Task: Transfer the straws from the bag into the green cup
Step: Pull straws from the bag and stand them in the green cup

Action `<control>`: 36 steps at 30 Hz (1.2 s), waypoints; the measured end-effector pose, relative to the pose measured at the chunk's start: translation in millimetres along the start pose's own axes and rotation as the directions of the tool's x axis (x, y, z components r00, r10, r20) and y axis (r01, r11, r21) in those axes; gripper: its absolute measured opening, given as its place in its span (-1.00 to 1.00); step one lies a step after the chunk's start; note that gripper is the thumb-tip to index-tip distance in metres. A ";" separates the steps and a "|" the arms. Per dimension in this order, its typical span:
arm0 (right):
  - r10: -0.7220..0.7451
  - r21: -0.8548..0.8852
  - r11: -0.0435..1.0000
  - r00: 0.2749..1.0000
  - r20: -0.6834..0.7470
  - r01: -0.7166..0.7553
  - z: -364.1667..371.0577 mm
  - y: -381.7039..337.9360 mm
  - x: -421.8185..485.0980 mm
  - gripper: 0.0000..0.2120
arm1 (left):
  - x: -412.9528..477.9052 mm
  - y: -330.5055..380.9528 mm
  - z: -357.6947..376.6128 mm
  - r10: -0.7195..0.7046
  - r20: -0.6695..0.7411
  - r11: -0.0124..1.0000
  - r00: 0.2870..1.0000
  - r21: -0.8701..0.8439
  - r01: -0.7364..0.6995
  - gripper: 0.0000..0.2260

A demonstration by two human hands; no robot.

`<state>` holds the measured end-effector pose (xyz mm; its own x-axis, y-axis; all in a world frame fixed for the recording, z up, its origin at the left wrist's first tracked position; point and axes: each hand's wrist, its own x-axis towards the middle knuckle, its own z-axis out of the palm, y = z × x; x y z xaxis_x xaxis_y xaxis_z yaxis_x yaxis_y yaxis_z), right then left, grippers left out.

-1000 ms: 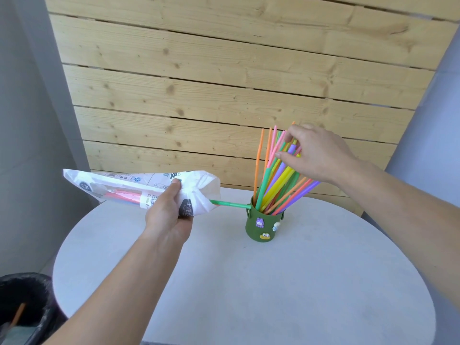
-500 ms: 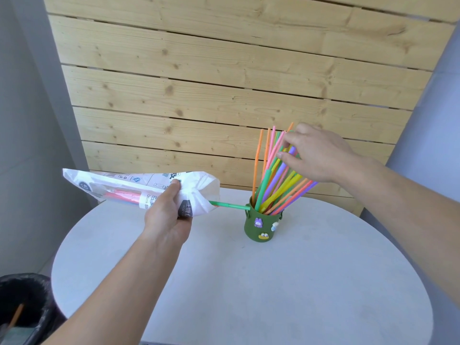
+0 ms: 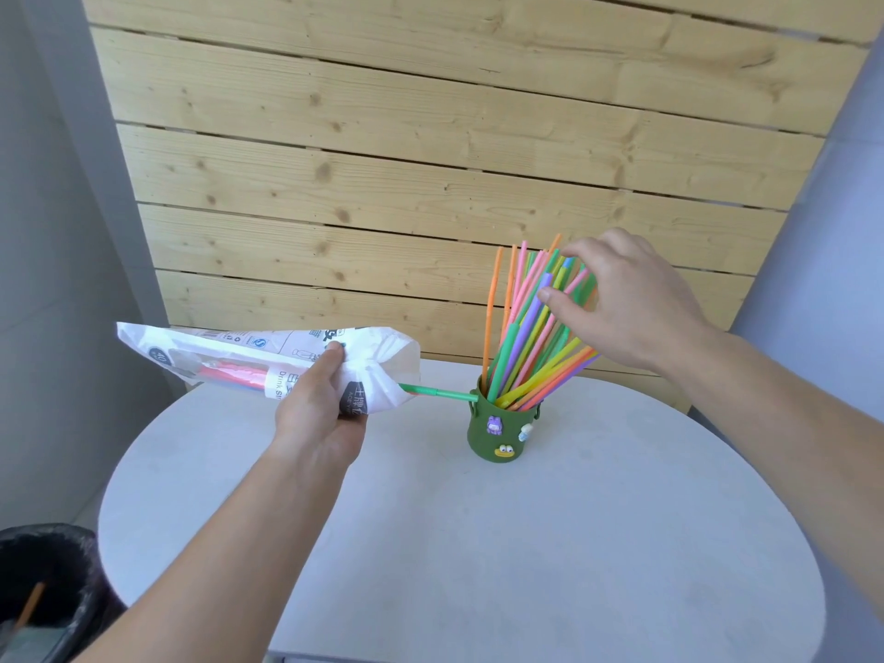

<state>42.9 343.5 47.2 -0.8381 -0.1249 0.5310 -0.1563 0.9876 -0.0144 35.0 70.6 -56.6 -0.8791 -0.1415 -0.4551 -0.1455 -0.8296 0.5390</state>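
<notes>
The green cup [image 3: 497, 435], decorated with small figures, stands at the back middle of the round table and holds several coloured straws [image 3: 524, 337] fanning up and to the right. My right hand [image 3: 622, 308] hovers at the straw tops, fingers spread and touching them, gripping none. My left hand [image 3: 318, 404] is closed around the white plastic bag [image 3: 229, 351], held level to the left of the cup. Pink straws show through the bag. A green straw [image 3: 437, 393] sticks out of the bag's mouth, its tip at the cup's rim.
The pale round table [image 3: 526, 543] carries only the cup. A black bin [image 3: 43, 590] with a liner sits on the floor at lower left. A wooden plank wall [image 3: 382, 160] rises right behind the table.
My right hand has let go of the bunch of straws in the cup and lifted, fingers spreading at their tops. The straws stand more upright. My left hand and the bag have stayed put.
</notes>
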 end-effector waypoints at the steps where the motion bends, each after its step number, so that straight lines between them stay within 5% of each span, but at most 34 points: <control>1: 0.005 0.010 1.000 1.000 -0.003 -0.005 -0.5 0.3 -1.0 -0.43 | -0.2 0.0 0.1 -0.001 -0.003 1.000 1.000 0.001 0.001 -0.79; 6: 0.051 0.078 0.996 0.999 0.002 -0.051 -3.1 0.5 -5.4 -0.45 | -0.4 -0.2 0.0 -0.006 -0.017 1.000 1.000 -0.006 0.005 -0.86; 9: 0.064 0.151 0.988 0.981 -0.183 -0.036 -13.5 -8.8 -10.3 -0.55 | -1.3 -0.2 0.4 -0.004 -0.009 1.000 1.000 -0.009 0.004 -0.83; 11: 0.099 0.314 0.949 0.939 -0.328 0.010 -21.1 -26.9 -24.3 -0.67 | -2.0 1.2 0.8 0.005 0.004 1.000 1.000 -0.011 -0.005 -0.78; 13: 0.203 0.507 0.861 0.946 -0.252 -0.049 -18.8 -53.8 -45.2 -0.65 | -4.5 4.8 1.9 0.023 0.030 1.000 0.999 -0.015 -0.023 -0.75; 16: 0.383 0.676 0.614 0.903 0.195 -0.407 0.3 -94.5 -74.4 -0.50 | -8.5 8.5 3.4 0.078 0.064 0.997 0.995 0.001 -0.078 -0.75; 19: 0.406 0.642 0.089 0.616 0.675 -0.761 23.1 -120.0 -79.8 -0.52 | -16.1 10.3 5.6 0.161 0.147 0.984 0.976 0.059 -0.171 -0.73; 21: 0.296 0.546 -0.322 0.465 0.834 -0.773 35.9 -131.9 -81.2 -0.46 | -22.8 12.0 7.7 0.226 0.221 0.959 0.949 0.120 -0.257 -0.70; 23: 0.175 0.456 -0.579 0.443 0.879 -0.676 46.5 -140.3 -82.5 -0.46 | -29.7 14.0 9.7 0.286 0.292 0.919 0.912 0.184 -0.348 -0.71; 28: 0.102 0.355 -0.791 0.463 0.880 -0.499 62.9 -142.0 -79.9 -0.51 | -42.3 11.1 12.9 0.307 0.501 0.802 0.809 0.322 -0.504 -0.59; 36: 0.104 0.369 -0.796 0.493 0.864 -0.479 73.2 -136.2 -78.0 -0.57 | -51.6 -2.4 18.8 0.192 0.577 0.848 0.794 0.311 -0.430 -0.54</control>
<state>91.3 211.8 -54.3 -0.8811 -0.0414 -0.4711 0.3329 -0.7618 -0.5557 72.1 90.0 -21.1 -0.9878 0.0399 0.1507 0.1140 -0.4744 0.8729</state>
